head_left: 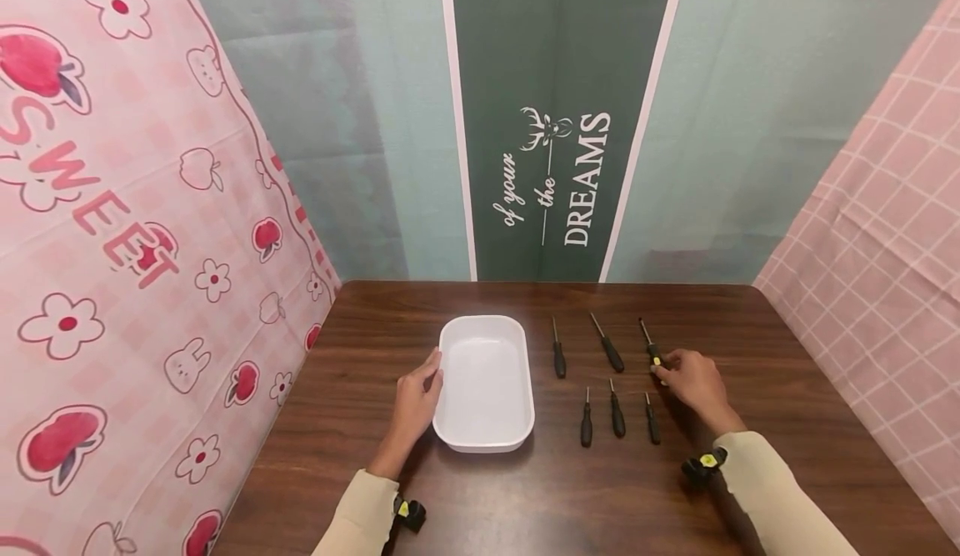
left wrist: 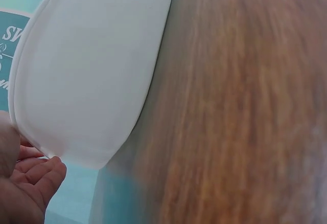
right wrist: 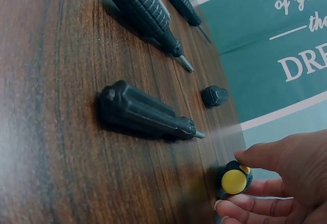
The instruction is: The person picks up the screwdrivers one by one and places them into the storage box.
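My left hand (head_left: 416, 399) holds the left rim of a white rectangular tray (head_left: 483, 389), which has rounded corners and a bare inside. In the left wrist view, the fingertips (left wrist: 55, 166) meet the outer side of the tray near its rim. On the right, my right hand (head_left: 697, 383) grips a black-and-yellow screwdriver (head_left: 652, 349) by its handle, the shaft pointing to the back of the table. Thumb and fingers surround the handle near its round yellow end (right wrist: 234, 182) in the right wrist view. Nearest that hand lies a small black screwdriver (head_left: 652, 424).
Between the tray and my right hand lie several more black-handled screwdrivers (head_left: 617, 414) in two rows, tips pointing away. The dark wooden table (head_left: 337, 356) meets a green printed curtain (head_left: 562, 56) at its back edge. Pink cloths hang at both sides.
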`<state>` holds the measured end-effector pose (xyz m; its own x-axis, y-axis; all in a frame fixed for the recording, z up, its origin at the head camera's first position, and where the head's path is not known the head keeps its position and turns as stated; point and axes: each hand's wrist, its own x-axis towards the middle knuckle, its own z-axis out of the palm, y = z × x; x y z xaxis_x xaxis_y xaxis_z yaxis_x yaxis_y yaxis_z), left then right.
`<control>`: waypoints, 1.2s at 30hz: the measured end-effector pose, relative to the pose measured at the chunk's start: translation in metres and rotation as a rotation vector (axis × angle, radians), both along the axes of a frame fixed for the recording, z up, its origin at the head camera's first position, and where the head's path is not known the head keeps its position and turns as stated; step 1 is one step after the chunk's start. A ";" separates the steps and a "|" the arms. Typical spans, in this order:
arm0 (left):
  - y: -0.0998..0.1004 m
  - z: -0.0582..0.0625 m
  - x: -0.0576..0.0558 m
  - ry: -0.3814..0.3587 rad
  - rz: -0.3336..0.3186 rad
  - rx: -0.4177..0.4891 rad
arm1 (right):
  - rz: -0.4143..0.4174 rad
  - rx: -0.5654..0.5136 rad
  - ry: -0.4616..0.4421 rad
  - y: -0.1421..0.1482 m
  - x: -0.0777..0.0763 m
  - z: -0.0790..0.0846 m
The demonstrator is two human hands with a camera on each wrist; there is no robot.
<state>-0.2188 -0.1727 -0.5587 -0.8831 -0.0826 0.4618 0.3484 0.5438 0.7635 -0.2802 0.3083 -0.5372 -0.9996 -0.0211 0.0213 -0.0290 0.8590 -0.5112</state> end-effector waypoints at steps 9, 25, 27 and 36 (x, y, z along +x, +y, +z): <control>0.003 -0.001 0.000 -0.005 0.014 0.043 | -0.023 0.004 -0.007 0.001 -0.002 -0.001; 0.008 0.002 -0.003 -0.002 0.038 0.054 | -0.022 0.005 -0.042 0.003 -0.008 -0.001; 0.008 0.001 -0.003 0.001 0.036 0.050 | -0.020 0.004 -0.032 0.003 -0.009 -0.002; 0.009 0.000 -0.004 0.018 0.044 0.037 | 0.022 -0.021 0.037 0.002 -0.014 -0.008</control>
